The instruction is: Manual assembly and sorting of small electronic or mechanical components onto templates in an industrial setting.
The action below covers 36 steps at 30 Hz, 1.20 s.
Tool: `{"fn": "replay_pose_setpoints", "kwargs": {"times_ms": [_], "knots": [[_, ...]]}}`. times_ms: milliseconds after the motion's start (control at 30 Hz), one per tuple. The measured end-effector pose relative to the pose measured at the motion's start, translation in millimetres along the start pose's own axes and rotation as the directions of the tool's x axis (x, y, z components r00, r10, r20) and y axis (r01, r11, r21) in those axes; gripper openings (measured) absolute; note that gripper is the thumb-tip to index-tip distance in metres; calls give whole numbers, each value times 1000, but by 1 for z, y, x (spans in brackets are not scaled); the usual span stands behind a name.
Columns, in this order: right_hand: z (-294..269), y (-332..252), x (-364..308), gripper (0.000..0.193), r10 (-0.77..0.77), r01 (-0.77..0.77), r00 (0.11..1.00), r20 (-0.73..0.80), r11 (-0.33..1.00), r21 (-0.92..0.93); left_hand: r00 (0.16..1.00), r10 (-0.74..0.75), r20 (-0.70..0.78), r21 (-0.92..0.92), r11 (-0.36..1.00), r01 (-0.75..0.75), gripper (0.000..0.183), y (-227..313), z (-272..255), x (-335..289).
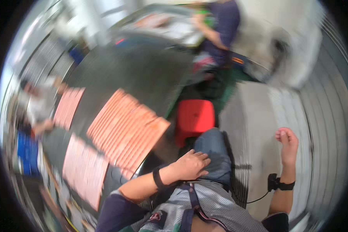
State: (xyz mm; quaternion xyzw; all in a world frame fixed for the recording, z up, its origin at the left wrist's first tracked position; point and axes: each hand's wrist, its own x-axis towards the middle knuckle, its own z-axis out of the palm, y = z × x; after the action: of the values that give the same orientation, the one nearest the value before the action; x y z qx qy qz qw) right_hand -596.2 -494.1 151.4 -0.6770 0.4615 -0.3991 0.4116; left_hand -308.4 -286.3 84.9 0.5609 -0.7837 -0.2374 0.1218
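My left hand (191, 164) lies on the thigh of my blue jeans (212, 146), fingers stretched and slightly apart, holding nothing. Out to the right, my right hand (288, 144) is raised over a stack of flat grey sheets (258, 116). Its fingers are curled with the thumb against them, and whatever may be inside is hidden. Black bands circle both wrists; the right one carries a small black box with a cable. Left of my left hand, a large block of orange-pink ridged strips (125, 129) rests on the dark table (143, 67).
A paler pink strip block (84, 170) and a smaller one (69, 108) are also on the table. A person in white (42, 100) reaches toward the smaller block. Beyond a red stool (195, 118), another person in dark blue (222, 29) stands beside a light-coloured bin (166, 29).
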Motion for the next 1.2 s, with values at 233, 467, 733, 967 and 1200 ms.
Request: {"fn": "replay_pose_setpoints", "kwargs": {"times_ms": [233,467,733,967,1200], "knots": [[313,-99,-62,19,-528,540,357,771,790,290,550,-638,-538,-340,762,551,44,11,18,-184],[435,-66,-215,58,-572,861,-173,802,308,405,-169,-764,-622,-535,257,805,48,77,93,-302],[464,-43,-188,65,-410,959,-59,910,229,165,-411,-666,-623,-481,-88,872,52,44,134,-410],[517,-124,-208,61,-577,936,-128,807,198,290,-454,-789,-413,-421,-277,864,68,18,132,-438],[558,-112,-290,82,-347,873,-357,868,206,442,-471,-793,-385,-387,-325,863,80,19,123,-421]]}}
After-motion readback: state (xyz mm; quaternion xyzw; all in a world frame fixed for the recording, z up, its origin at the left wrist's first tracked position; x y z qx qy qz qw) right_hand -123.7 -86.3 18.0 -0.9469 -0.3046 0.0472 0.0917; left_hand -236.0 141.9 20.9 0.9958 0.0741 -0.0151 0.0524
